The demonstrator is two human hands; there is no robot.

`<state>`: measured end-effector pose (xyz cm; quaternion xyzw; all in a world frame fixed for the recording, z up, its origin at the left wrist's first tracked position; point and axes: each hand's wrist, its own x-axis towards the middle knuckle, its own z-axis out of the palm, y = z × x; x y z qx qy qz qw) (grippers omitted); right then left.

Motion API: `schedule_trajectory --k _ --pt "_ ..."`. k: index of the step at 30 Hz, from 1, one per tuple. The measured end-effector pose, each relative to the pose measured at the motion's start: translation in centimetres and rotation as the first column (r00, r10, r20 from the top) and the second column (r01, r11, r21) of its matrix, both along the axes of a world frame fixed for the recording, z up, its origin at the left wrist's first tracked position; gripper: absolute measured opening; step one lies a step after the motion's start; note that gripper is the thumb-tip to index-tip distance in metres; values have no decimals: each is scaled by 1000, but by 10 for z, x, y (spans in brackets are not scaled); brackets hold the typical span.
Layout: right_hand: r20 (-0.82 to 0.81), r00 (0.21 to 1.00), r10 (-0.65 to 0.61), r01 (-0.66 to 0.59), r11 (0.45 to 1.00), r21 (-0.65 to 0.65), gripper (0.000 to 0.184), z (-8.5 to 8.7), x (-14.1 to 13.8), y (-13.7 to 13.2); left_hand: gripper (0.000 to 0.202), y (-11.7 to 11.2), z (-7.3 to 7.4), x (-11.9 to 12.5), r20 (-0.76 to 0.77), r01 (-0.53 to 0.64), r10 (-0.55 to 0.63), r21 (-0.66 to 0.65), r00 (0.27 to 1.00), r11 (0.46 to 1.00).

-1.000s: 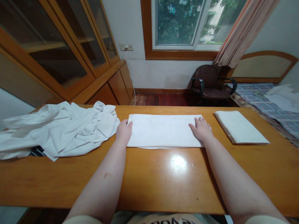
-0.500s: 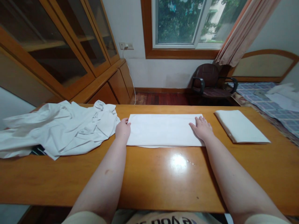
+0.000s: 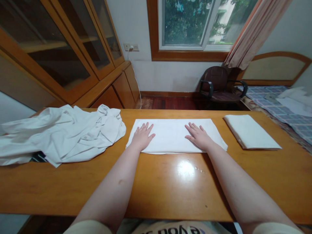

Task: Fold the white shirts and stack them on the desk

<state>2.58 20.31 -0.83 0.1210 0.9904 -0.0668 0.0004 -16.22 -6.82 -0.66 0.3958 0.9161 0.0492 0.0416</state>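
A white cloth [image 3: 170,134] folded into a long strip lies flat on the wooden table [image 3: 170,185] in front of me. My left hand [image 3: 142,137] rests palm down on its left part, fingers spread and open. My right hand [image 3: 198,136] lies palm down on its right part, fingers stretched out as well. Neither hand holds anything. Both ends of the cloth show beyond my hands.
A crumpled pile of white garments [image 3: 60,135] covers the table's left side. A neatly folded white cloth [image 3: 251,133] sits at the right. Beyond the table stand a glass-door cabinet [image 3: 60,48], a dark armchair [image 3: 219,86] under the window, and a bed [image 3: 287,107].
Both hands have slid inward from the cloth's two ends toward its middle and now lie flat on it with fingers spread.
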Motion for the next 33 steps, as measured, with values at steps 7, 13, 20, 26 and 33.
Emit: schedule_trajectory --k 7,13,20,26,33 --pt "47 950 -309 307 950 51 69 -4 6 26 70 -5 -5 -12 5 -257 257 2 966 966" --pt "46 916 -398 395 917 60 72 -6 14 40 71 -7 -6 -15 -5 -383 383 10 924 924" --pt "-91 919 -384 391 917 74 67 1 14 40 73 -14 -3 -6 8 -406 407 -35 914 913" --pt "-126 990 56 -64 996 -60 50 25 11 4 66 -25 17 -2 42 -524 525 -34 850 851" --pt "-71 944 321 -329 926 -187 63 26 -1 -79 57 -36 19 -24 92 -569 562 111 822 815"
